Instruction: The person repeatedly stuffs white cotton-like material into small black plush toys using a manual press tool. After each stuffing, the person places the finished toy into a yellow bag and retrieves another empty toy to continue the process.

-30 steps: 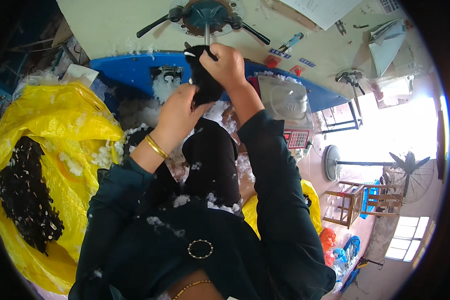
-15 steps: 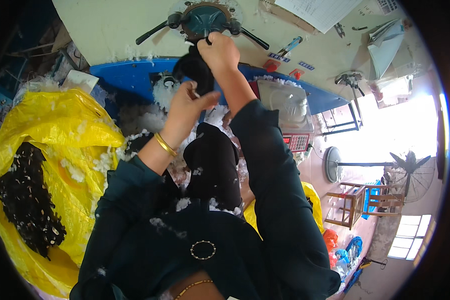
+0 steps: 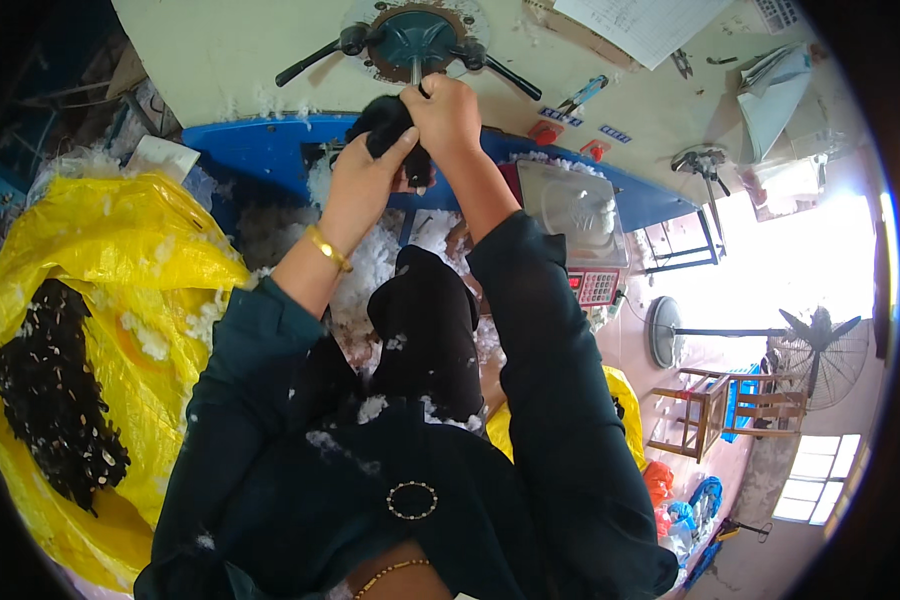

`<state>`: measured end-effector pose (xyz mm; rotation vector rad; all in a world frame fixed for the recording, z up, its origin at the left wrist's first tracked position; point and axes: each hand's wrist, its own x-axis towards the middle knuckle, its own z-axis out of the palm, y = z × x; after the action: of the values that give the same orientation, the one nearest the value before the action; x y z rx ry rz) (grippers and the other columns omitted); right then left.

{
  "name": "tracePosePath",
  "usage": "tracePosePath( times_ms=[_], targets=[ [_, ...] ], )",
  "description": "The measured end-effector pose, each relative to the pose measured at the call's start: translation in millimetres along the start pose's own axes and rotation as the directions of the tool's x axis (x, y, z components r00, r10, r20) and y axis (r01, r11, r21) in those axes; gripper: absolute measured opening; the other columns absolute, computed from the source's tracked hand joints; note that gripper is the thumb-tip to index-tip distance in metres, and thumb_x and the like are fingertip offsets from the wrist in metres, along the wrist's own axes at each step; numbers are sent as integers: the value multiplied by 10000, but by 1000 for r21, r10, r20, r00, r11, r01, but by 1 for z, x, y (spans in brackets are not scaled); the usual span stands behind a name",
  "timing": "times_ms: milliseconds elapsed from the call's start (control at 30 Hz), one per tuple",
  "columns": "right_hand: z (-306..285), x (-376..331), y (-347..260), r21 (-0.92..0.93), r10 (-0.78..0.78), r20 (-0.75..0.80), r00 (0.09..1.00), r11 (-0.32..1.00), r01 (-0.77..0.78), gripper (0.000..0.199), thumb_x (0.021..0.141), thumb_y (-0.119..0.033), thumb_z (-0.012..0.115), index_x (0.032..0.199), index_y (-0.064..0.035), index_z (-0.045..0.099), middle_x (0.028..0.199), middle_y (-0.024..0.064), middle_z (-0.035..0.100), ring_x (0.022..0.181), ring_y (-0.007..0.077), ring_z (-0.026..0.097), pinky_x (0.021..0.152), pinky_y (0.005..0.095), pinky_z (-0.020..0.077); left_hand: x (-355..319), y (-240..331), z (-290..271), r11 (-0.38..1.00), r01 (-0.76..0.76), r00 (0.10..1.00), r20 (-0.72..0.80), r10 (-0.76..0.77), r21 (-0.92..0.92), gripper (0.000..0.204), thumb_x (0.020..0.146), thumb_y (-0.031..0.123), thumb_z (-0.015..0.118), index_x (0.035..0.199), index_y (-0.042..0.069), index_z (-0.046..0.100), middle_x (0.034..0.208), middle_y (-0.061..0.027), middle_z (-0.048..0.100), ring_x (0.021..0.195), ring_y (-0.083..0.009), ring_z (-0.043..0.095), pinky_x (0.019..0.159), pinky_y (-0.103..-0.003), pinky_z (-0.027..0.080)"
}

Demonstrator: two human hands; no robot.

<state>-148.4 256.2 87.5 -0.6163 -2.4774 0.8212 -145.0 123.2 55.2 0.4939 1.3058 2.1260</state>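
The left hand [image 3: 358,180] and right hand [image 3: 448,118] are both closed around a black plush piece [image 3: 378,116] at the counter's [image 3: 210,60] near edge, partly hiding it and the metal tube's [image 3: 416,70] near end. Far right, a paper sheet [image 3: 645,25] bears print too small to read.
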Motion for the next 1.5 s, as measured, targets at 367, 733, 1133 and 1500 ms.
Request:
tracePosePath(
  times_ms=[367,733,1133,1500],
  targets=[
    [5,-43,44,464,-277,-111,954,835,296,330,802,-119,658,625,-3,405,550,125,309,537,185,237,454,341,284,-41,-32,-19,967,140,984,142,-111,-213,399,929,171,591,1280,29,465,1281,-142,525,1143,-189,536,917,-327,491],
    [17,-8,48,211,-416,-244,876,859,466,188,720,-102,589,655,16,459,634,239,452,592,435,456,491,433,347,-1,-32,-19,529,-480,829,164,535,700,275,640,-69,659,770,38,442,891,-133,487,811,-305,495,642,-351,425],
    [0,-27,12,232,-279,-257,925,912,339,277,757,-121,622,577,12,460,559,215,428,456,360,382,437,399,331,-20,-4,-21,999,-22,999,37,21,34,415,774,89,763,1133,0,574,990,-51,631,904,-106,602,822,-258,489],
    [-12,-67,47,486,-331,-111,937,804,342,267,782,-12,646,613,-11,440,555,80,349,496,161,321,460,319,292,-23,-17,-41,974,169,961,243,-129,-150,342,946,214,585,1234,62,480,879,-12,560,729,-68,587,620,-166,484]
  ],
)
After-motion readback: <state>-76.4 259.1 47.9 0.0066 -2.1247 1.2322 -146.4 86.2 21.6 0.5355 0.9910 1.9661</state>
